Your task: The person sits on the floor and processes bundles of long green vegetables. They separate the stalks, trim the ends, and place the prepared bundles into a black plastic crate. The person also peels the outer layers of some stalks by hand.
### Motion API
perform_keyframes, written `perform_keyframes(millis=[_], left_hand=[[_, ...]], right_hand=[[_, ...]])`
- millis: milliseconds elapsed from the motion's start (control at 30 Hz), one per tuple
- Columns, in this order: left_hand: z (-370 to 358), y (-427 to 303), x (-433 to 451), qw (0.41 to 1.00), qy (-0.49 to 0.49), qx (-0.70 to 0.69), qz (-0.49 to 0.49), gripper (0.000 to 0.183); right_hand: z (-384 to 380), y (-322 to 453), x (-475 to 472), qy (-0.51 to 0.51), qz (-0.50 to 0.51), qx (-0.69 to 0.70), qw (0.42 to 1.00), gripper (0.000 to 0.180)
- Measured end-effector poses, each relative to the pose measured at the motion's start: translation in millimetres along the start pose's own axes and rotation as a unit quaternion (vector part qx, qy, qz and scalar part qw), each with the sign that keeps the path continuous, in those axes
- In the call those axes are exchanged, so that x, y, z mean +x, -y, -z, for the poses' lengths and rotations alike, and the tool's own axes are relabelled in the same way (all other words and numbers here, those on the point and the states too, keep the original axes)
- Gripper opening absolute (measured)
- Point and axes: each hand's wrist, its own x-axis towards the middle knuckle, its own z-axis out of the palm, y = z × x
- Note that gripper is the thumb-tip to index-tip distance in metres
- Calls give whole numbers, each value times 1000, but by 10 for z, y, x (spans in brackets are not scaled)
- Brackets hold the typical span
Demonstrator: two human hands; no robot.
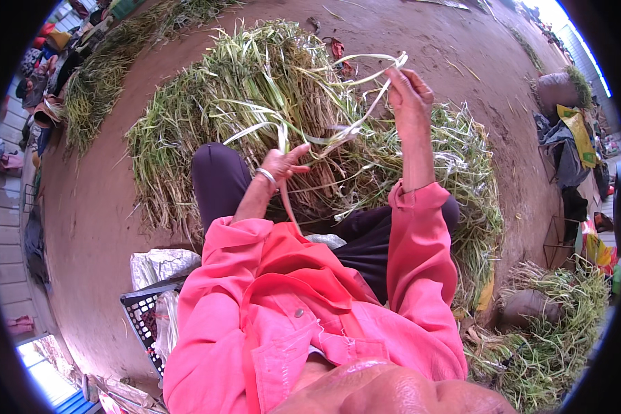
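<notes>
My left hand (pixel 284 164), a silver bangle on its wrist, holds a pale green plant stalk (pixel 284 137) upright near my left knee, its index finger stretched out. Raised higher at the right, my right hand (pixel 410 88) pinches long pale leaves (pixel 375 101) between thumb and fingers. These leaves trail down towards a whitish tangle between the hands. In front of my knees lies a big heap of long-leaved green plants with dry brown stems (pixel 269 67). More tangled greens (pixel 466 155) lie beyond my right knee.
A black plastic crate (pixel 152 300) and a white sack (pixel 163 264) stand beside me at the left. Another plant pile (pixel 543 352) surrounds a rounded brown object (pixel 530 309) at lower right. A red cloth scrap (pixel 337 49) lies behind the heap; bags and clothes line both walls.
</notes>
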Motion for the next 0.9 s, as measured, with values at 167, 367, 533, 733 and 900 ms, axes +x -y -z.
perform_keyframes(millis=[167,367,533,733,900], left_hand=[[200,-375,-323,979,-162,35,-118,39],[-61,-744,-716,975,11,-60,-212,37],[-183,-829,-744,988,31,5,-154,29],[116,-1008,-620,980,4,-99,-174,20],[562,-1223,-363,929,-54,-302,-209,17]], right_hand=[[-65,56,80,73,-38,-109,991,16],[-605,-330,-141,191,-105,-186,958,18],[-785,-532,-253,267,-145,-157,940,28],[-801,-768,-549,284,-191,-79,936,42],[-728,-756,-801,382,-118,-233,887,37]])
